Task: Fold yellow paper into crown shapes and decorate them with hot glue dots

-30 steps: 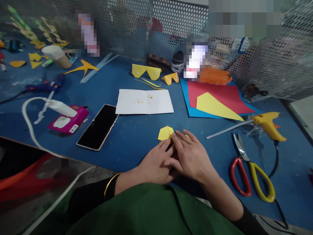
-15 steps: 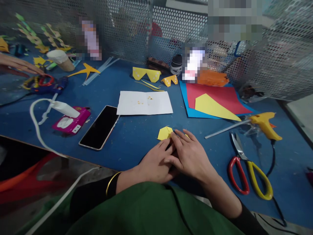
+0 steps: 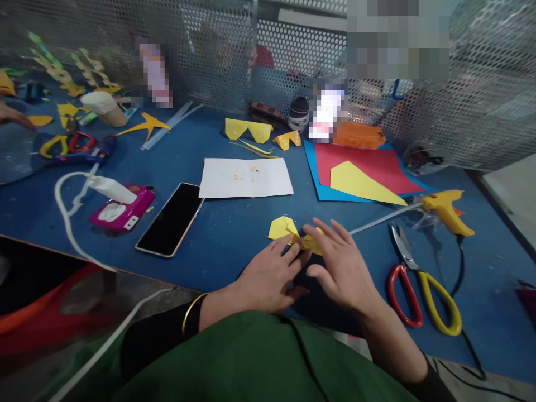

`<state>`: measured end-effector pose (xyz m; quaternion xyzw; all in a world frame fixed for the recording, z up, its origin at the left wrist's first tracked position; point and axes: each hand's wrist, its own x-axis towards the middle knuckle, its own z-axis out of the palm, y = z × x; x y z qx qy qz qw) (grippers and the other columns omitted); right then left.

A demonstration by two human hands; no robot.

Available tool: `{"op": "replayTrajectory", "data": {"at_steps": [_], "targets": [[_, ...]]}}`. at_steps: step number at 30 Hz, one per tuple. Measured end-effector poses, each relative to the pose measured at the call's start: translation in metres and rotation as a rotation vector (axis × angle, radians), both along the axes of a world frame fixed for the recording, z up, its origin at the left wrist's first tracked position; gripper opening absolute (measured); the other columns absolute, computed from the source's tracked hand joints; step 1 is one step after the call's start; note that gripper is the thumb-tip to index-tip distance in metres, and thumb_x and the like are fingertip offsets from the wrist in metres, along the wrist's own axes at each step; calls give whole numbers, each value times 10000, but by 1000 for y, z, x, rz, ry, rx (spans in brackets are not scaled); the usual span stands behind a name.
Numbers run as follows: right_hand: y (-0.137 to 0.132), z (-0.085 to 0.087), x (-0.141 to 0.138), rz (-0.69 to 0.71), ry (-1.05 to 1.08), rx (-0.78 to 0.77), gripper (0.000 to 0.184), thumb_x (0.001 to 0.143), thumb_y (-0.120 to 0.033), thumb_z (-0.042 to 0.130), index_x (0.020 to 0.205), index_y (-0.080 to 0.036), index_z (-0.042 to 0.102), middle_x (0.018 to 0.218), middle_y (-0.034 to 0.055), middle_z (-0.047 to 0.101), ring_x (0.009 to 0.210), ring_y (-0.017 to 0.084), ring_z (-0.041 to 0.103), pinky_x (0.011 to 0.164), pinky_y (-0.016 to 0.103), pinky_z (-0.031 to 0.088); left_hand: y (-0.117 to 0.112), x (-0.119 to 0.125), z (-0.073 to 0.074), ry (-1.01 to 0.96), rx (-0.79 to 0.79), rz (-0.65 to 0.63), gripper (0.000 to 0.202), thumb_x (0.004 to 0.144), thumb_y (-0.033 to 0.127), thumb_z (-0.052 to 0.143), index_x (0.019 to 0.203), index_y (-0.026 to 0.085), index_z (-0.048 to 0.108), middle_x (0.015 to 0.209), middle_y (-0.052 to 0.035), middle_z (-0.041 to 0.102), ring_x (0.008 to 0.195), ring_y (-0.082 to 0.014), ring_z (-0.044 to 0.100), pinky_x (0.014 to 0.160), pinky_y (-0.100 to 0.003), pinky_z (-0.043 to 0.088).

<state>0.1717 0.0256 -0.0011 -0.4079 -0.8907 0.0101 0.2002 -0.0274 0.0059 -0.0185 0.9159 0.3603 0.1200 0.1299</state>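
item one: yellow paper piece (image 3: 277, 228), folded, on the table to the near right of the white sheet (image 3: 270, 188), under your fingertips. item two: your right hand (image 3: 347, 271), shifted right and apart from your left since a moment ago; fingers spread wide, thumb well away, tips over the piece's right end, no grip seen. item three: your left hand (image 3: 268, 273), nearer you than the white sheet; fingers loosely curled, tips at the piece's near edge; whether they pinch it, you cannot tell from here. effect, by judgement: the pressing has eased and more of the fold lies exposed for handling. item four: red-and-yellow-handled scissors (image 3: 74, 142), far left of the white sheet, now released by a co-worker's hand (image 3: 12, 116). hidden or doubtful: the piece's middle, covered by your fingers, so one part or two is uncertain; the co-worker's hand, blurred and cut off at the frame edge; specks (image 3: 238, 177) on the white sheet, too small to identify.
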Motion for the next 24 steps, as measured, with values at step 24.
{"op": "replayTrajectory", "data": {"at_steps": [24], "targets": [[-6, -36, -5, -131, -116, 190, 702, 1009, -594, 311, 1337, -25, 560, 1328, 168, 675, 1294, 294, 588, 1091, 462, 409, -1, -4, 0, 129, -195, 71, 739, 873, 436, 667, 1515, 154, 435, 1620, -148, 358, 1491, -406, 316, 1192, -581, 355]]}}
